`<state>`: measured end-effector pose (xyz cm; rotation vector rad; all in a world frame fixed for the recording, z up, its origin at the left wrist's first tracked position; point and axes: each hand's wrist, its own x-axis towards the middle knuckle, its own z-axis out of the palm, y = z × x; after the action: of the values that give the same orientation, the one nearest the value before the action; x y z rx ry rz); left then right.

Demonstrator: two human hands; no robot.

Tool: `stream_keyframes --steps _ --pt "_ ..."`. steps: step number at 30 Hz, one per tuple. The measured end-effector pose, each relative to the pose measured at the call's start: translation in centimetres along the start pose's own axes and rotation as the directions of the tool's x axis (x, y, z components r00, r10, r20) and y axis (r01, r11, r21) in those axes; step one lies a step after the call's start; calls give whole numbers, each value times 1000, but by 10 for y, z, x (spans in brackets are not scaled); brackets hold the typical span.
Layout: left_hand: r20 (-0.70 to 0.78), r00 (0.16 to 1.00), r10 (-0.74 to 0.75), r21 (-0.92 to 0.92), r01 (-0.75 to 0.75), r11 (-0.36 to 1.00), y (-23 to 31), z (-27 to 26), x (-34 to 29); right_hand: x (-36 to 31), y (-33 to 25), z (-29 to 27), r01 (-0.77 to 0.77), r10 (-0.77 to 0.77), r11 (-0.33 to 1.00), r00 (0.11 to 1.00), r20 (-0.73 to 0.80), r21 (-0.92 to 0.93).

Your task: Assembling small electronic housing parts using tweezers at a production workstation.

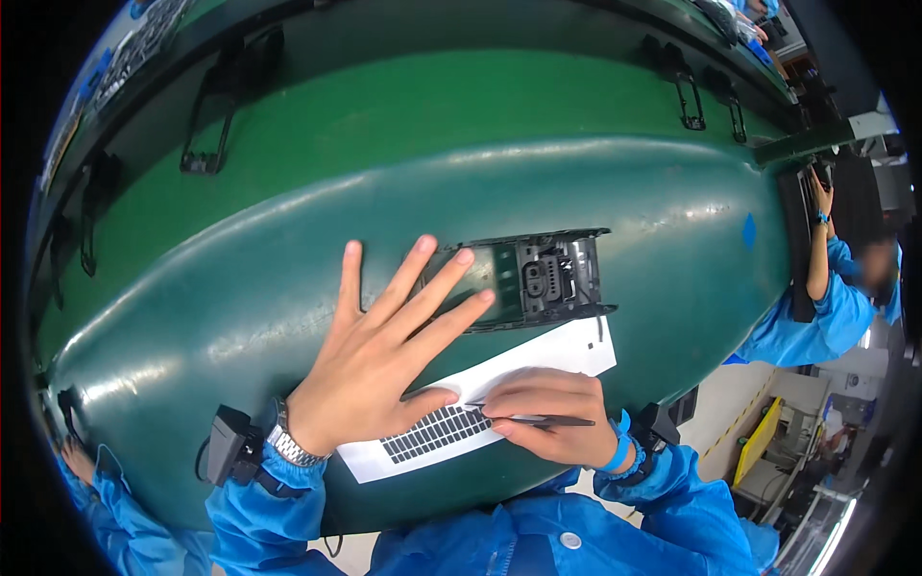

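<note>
My right hand pinches a pair of dark tweezers, their tips at a white sheet. Rows of small black rectangular stickers cover the sheet's lower left part, and one small black square sits near its right end. My left hand is open with fingers spread, its thumb over the sheet beside the tweezer tips. Its fingertips reach across the left part of a black plastic frame, hiding some of it; whether they touch it I cannot tell. The frame lies on the green work surface, just beyond the sheet.
Beyond the work surface runs a green belt or lane, with several black frames such as this one along its far edge. A co-worker in blue sleeves sits at the right; another person's hand shows at the far left.
</note>
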<state>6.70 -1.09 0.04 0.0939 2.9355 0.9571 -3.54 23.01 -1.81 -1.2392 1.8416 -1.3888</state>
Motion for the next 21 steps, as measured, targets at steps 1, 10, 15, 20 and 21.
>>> stream_keyframes --steps 1,10,15,20,21 --pt "1 1000 15 7 -15 1000 -1 1 2 0 1 0 27 -27 1000 1000 5 -15" --pt "-10 999 36 -33 -36 999 -5 1 3 8 0 -1 65 -63 998 996 69 -21" --pt "-19 999 27 -56 -28 998 -6 4 1 8 3 0 79 -75 996 993 94 -33" --pt "-21 999 26 -51 -27 998 -7 5 1 9 2 0 91 -87 995 991 101 -36" --pt "-21 999 25 -49 -26 998 -7 4 0 9 1 0 91 -87 995 991 98 -34"
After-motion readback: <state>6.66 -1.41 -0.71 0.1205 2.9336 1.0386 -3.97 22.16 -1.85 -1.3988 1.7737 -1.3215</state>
